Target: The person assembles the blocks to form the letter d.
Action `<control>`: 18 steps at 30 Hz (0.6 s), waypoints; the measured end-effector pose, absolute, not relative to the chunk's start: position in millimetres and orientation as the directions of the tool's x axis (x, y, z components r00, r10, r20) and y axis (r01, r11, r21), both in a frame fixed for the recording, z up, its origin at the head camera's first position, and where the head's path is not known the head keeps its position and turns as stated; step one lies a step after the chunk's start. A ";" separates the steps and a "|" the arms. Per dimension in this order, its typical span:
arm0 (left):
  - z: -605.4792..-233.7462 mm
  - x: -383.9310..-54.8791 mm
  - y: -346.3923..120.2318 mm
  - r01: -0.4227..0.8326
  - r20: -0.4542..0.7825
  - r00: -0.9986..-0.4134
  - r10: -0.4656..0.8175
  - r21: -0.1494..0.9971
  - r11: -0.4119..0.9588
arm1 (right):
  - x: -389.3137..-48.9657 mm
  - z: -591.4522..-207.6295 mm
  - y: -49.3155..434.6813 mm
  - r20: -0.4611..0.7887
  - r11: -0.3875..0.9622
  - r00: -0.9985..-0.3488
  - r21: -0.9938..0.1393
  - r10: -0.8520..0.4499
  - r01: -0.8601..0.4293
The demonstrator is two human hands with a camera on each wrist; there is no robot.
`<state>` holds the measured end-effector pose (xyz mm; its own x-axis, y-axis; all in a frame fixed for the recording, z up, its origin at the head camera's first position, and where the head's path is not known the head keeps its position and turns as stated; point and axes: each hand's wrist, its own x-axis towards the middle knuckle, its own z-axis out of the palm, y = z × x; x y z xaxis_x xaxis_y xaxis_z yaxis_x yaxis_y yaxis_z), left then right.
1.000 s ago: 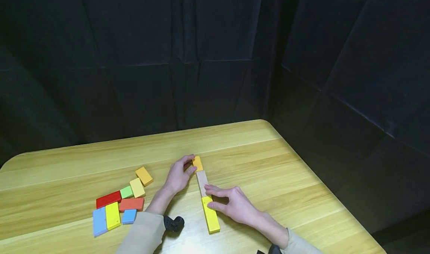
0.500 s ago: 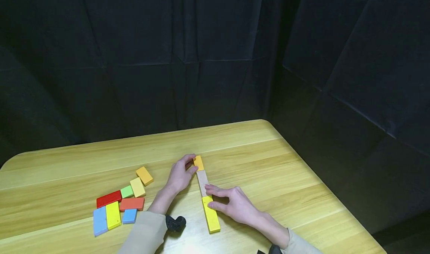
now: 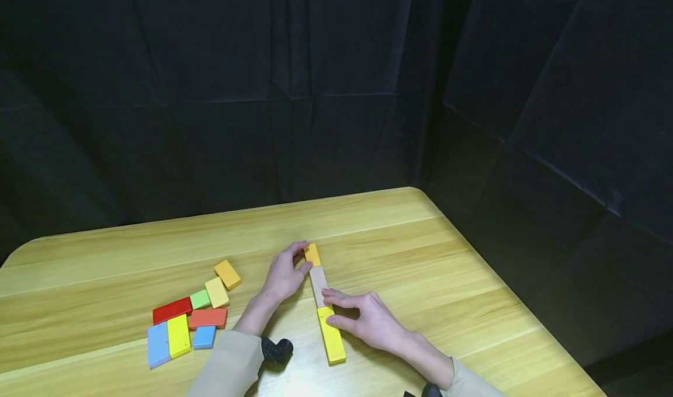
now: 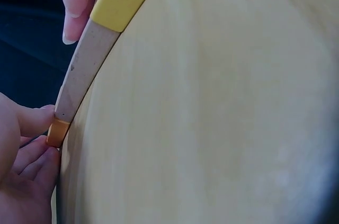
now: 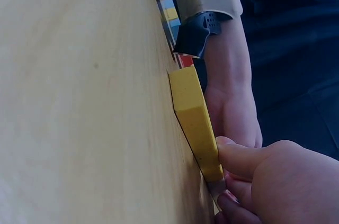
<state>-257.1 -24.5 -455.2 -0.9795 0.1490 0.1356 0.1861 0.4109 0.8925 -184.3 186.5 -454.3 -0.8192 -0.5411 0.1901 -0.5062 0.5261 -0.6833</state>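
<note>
Three flat blocks form a line on the table in the head view: an orange block [image 3: 313, 255] at the far end, a pale bare-wood block [image 3: 318, 283] in the middle, a yellow block [image 3: 333, 341] nearest me. My left hand [image 3: 284, 275] pinches the orange block; in the left wrist view its thumb is by the seam with the wood block [image 4: 87, 68], its fingers at the far end. My right hand [image 3: 370, 321] rests with its thumb on the yellow block [image 5: 193, 123] and its outstretched fingertips at the wood block. Its fingers partly cover that seam.
Left of my left forearm lies a loose cluster of flat blocks, among them a dark red block [image 3: 172, 310], a light blue block [image 3: 158, 345] and a green block [image 3: 200, 299]. The wooden table [image 3: 399, 239] ends at dark curtains [image 3: 236, 152] behind and to the right.
My left hand has shifted slightly right with the orange block, which now sits more in line with the wood block. My right hand stays in nearly the same place.
</note>
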 end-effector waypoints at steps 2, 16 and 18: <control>-455.7 -257.0 -24.4 0.192 0.141 -0.978 0.151 0.889 0.415 | -184.3 -454.4 186.2 0.188 0.525 -0.821 -0.687 -0.540 -0.503; -455.8 -257.3 -23.9 0.164 0.127 -0.984 0.123 0.911 0.378 | -184.9 -456.2 185.8 0.194 0.519 -0.821 -0.691 -0.537 -0.503; -455.8 -257.1 -24.4 0.163 0.125 -0.985 0.122 0.910 0.382 | -185.0 -456.3 185.7 0.192 0.519 -0.821 -0.692 -0.538 -0.502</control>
<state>-257.1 -24.4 -455.8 -0.9846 0.1220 0.1253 0.1631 0.3817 0.9098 -185.0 185.7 -456.3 -0.8211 -0.5376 0.1920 -0.5017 0.5192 -0.6919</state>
